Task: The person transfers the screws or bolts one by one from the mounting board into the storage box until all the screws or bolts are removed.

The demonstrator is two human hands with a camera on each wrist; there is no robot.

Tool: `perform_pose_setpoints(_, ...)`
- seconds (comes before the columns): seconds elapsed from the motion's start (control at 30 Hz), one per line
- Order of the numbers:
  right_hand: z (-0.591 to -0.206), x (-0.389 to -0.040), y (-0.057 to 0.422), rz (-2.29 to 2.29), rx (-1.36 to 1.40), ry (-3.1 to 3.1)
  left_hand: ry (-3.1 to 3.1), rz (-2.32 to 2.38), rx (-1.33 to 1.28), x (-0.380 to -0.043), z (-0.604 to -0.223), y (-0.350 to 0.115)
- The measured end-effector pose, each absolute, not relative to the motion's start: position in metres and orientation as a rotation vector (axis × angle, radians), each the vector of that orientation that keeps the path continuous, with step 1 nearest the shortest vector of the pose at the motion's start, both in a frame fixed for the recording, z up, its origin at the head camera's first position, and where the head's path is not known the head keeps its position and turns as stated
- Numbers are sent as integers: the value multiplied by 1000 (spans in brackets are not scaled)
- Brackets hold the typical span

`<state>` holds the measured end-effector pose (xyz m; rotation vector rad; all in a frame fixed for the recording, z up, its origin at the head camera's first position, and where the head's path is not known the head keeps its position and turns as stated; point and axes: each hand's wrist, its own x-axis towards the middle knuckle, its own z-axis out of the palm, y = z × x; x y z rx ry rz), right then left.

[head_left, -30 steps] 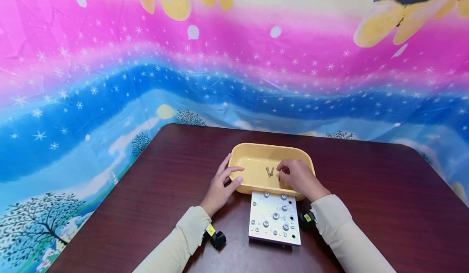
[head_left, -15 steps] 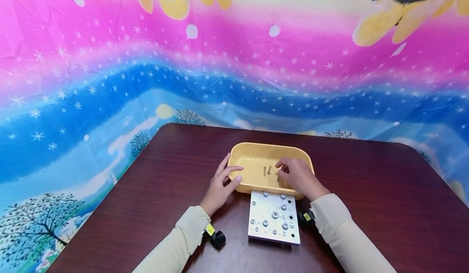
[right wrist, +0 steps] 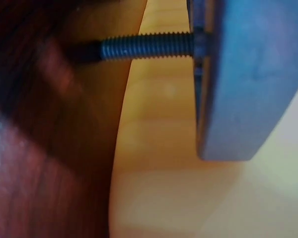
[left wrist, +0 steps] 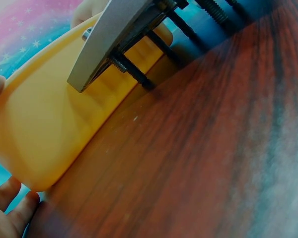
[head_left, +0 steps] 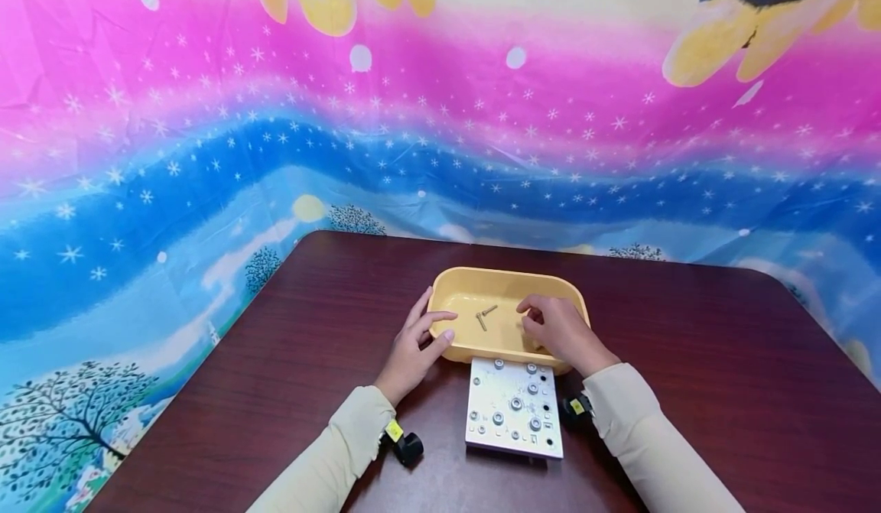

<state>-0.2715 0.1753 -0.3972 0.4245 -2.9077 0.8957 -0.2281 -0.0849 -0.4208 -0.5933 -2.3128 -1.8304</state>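
A yellow plastic tray [head_left: 475, 337] lies on the table with two small screws [head_left: 481, 322] loose on its floor. At its left end my left hand [head_left: 413, 349] grips the rim, and in the left wrist view its fingertips show at the tray's lower corner. Inside the right part of the tray is my right hand [head_left: 560, 333], its fingers bent down toward the floor. Whatever lies between those fingertips is hidden. A silver metal plate [head_left: 509, 440] with several socket-head bolts in it stands in front of the tray, its far edge close to the tray's front wall.
In the right wrist view, a threaded bolt [right wrist: 149, 45] sticks out below the plate. Similar bolts [left wrist: 131, 69] hold the plate above the wood in the left wrist view. The dark red table [head_left: 330, 322] reaches back to a patterned cloth [head_left: 440, 138].
The two loose screws have shifted left and turned on the tray floor. A third one, seen below my right fingertips earlier, is out of sight. Both hands stay nearly in place.
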Motion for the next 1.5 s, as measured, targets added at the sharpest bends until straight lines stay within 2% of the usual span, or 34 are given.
perform_pose_setpoints(0.53, -372, -263, 179, 954, 653, -2744, -2311, -1842, -614, -228, -421, -86)
perform_pose_setpoints(0.8, -351, -242, 175, 886, 805, -2879, -2318, -1841, -627, -228, -421, -87)
perform_pose_setpoints(1.03, -334, -219, 162, 786, 821, -3079, -2324, -1830, -621, -229, -421, -87)
perform_pose_setpoints(1.23, -326, -206, 156, 702, 935, -3149, -2317, -1831, -610, -230, -422, -86)
perform_pose_setpoints(1.5, -322, -189, 147, 614, 956, -3275, -2322, -1841, -614, -230, -422, -87)
